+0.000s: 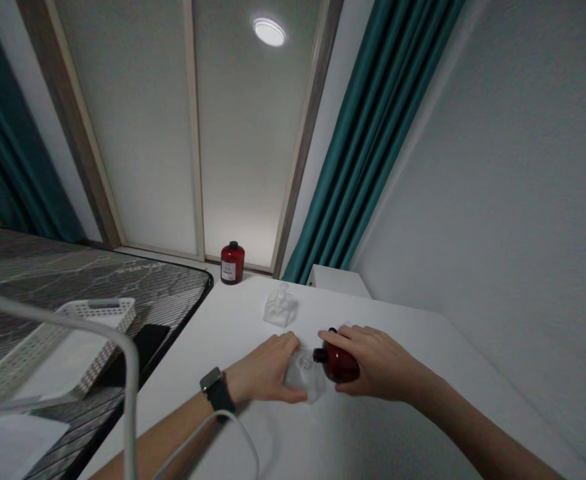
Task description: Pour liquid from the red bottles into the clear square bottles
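My left hand (pixel 273 368), with a dark watch on its wrist, is wrapped round the side of a clear square bottle (pixel 311 377) on the white table. In my right hand (pixel 373 360) is a dark red bottle (pixel 341 364), tilted onto its side. Its black neck points left and lies over the clear bottle's top; whether the two touch, or any liquid runs, I cannot tell. A second clear bottle (pixel 279 307) stands farther back on the table. Near the far edge stands another red bottle (pixel 233 264), upright, with a white label and black cap.
A white perforated basket (pixel 80 347) and a black flat object (pixel 147 343) lie on a dark marbled surface at left. White cables (pixel 131 400) cross the lower left foreground. A white box (pixel 340 280) stands beyond the table (pixel 403 427), near the teal curtain (pixel 357 153).
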{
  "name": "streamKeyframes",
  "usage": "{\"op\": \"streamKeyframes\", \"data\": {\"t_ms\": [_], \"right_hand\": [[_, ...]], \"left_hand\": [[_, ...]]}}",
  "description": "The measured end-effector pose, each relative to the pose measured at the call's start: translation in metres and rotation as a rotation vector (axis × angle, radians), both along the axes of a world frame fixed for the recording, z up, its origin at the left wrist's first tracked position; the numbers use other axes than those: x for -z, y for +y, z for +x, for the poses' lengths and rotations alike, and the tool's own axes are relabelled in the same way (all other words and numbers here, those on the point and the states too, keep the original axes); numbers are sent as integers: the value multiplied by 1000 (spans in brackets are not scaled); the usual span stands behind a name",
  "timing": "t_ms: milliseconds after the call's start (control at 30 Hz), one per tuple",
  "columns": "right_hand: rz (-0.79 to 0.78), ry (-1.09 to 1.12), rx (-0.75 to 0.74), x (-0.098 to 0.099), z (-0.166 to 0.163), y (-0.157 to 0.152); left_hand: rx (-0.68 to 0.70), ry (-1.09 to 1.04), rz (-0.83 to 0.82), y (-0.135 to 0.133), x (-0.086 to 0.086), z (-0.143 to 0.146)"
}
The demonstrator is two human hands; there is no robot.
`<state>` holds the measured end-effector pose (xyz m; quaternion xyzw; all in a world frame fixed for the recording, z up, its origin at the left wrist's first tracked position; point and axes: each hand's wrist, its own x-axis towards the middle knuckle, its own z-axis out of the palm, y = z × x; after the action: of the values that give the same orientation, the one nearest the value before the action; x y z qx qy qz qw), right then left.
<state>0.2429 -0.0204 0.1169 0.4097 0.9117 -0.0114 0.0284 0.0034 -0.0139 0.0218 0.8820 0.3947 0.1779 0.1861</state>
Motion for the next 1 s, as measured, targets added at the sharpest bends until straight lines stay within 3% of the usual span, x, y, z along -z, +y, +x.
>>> {"op": "streamKeyframes", "data": {"t_ms": [1000], "right_hand": [[18,-44,-14,-7,-3,3]], "left_hand": [[0,1,-4,2,1,0]]}}
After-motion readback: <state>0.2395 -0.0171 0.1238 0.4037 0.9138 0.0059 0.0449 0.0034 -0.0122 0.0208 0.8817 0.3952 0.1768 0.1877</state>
